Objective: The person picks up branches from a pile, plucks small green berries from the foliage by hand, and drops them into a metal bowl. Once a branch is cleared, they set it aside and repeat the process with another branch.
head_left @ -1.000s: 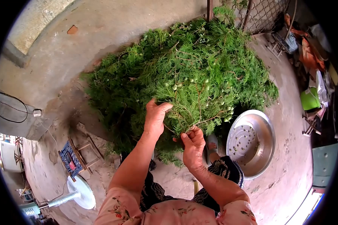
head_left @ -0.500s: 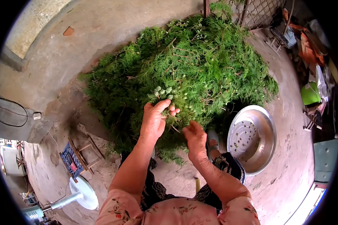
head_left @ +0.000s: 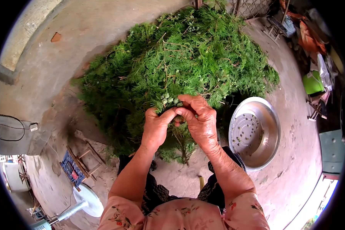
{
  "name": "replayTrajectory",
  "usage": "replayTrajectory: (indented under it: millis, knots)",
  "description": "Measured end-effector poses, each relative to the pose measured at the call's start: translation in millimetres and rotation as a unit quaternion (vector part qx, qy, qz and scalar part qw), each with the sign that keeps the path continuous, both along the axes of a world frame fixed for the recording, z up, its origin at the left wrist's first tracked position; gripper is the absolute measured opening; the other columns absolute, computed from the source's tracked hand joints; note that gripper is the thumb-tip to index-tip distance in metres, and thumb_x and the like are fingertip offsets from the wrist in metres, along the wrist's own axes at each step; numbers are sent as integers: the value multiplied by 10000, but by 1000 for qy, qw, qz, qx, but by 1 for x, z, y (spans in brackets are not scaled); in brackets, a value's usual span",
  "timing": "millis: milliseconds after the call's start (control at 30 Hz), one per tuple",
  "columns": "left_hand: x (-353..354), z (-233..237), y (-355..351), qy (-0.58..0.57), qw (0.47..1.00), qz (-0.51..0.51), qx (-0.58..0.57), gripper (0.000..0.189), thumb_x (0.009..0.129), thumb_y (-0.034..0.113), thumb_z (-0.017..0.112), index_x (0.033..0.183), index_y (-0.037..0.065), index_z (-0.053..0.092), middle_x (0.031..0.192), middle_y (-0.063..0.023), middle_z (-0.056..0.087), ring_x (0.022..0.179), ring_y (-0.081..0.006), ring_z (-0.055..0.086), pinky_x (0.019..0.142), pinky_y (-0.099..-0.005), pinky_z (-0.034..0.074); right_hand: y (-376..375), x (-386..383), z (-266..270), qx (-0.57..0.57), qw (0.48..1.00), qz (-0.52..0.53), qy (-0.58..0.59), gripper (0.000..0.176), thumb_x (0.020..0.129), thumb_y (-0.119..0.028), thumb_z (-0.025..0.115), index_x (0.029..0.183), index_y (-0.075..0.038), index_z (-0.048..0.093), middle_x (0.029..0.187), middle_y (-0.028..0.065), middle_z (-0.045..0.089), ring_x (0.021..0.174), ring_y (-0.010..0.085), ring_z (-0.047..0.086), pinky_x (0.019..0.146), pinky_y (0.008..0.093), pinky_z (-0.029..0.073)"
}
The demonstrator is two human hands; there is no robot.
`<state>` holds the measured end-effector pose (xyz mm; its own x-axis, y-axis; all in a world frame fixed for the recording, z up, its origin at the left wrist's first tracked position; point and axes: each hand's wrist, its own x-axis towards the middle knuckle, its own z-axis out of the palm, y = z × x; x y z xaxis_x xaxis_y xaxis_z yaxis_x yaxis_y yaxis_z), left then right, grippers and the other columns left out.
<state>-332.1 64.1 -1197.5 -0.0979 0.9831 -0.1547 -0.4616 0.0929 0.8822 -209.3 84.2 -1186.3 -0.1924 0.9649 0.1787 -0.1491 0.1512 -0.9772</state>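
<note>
Left hand (head_left: 156, 124): thumb and fingers pinched on a feathery green conifer sprig bearing a tight cluster of pale green, knobbly cones (head_left: 168, 99). Cones poke out just past the fingertips. Right hand (head_left: 199, 123): thumb and bent index finger pinching at the cones on the cluster's right end; exact fingertip contact partly hidden. Thumb tips nearly meet. Sprig and cones sit in front of the torso, over the near edge of a big heap of green conifer branches (head_left: 203, 57) piled on the worn concrete floor (head_left: 295, 142).

Wide, round silver metal basin (head_left: 273, 134) on the floor, right of the heap and near the right forearm. Small dark greenish bits (head_left: 244, 128) scattered over its bottom; too small to identify.

Left side: small wooden-framed chair with a dark blue seat (head_left: 70, 165), pale, round-based stand (head_left: 91, 201) just below it. Reddish brick fragment (head_left: 56, 37) on the floor, upper left, well apart from the heap. Right edge: bright green plastic container (head_left: 313, 82) among clutter, crumpled orange sheet (head_left: 311, 38) above it, teal panel-like item (head_left: 331, 149) lower down.
</note>
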Motion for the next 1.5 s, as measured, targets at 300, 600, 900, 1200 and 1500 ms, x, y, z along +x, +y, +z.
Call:
replayTrajectory:
  millis: [300, 600, 900, 1200, 1500]
  knots:
    - [5, 5, -3, -52, 997, 8, -50, 32, 796, 40, 615, 770, 41, 632, 638, 18, 556, 471, -54, 410, 457, -254, 406, 4, 13, 1, -182, 981, 18, 66, 130, 823, -79, 614, 924, 3, 615, 801, 20, 601, 633, 69, 544, 519, 212, 456]
    - [4, 2, -4, -17, 997, 37, -66, 62, 807, 117, 645, 793, 57, 638, 635, 25, 560, 477, -56, 471, 416, -210, 389, 8, 22, 6, -274, 919, 81, 273, 173, 832, -62, 601, 1000, -32, 573, 816, 20, 568, 642, 80, 531, 503, 188, 386]
    - [4, 5, -7, 249, 968, -20, 13, 133, 831, 153, 627, 790, 27, 628, 582, 34, 530, 469, -43, 473, 400, -210, 373, 7, 14, -7, 9, 1000, 2, 7, 143, 751, 17, 661, 889, -6, 632, 797, 4, 531, 714, 86, 522, 662, 202, 455]
    - [3, 11, -7, 38, 998, 7, -57, 95, 760, 131, 685, 830, 71, 663, 678, 22, 605, 497, -44, 500, 389, -197, 380, 3, 20, 5, -229, 946, 44, 223, 46, 846, -88, 591, 851, -47, 611, 794, 7, 586, 598, 51, 512, 472, 184, 392]
    - [6, 9, -8, 74, 995, -23, -56, 83, 776, 127, 658, 817, 55, 660, 661, 38, 597, 502, -31, 493, 414, -201, 373, 9, 26, 7, -147, 982, 84, 87, 156, 819, -136, 640, 926, -24, 622, 804, -16, 578, 633, 41, 494, 552, 188, 415]
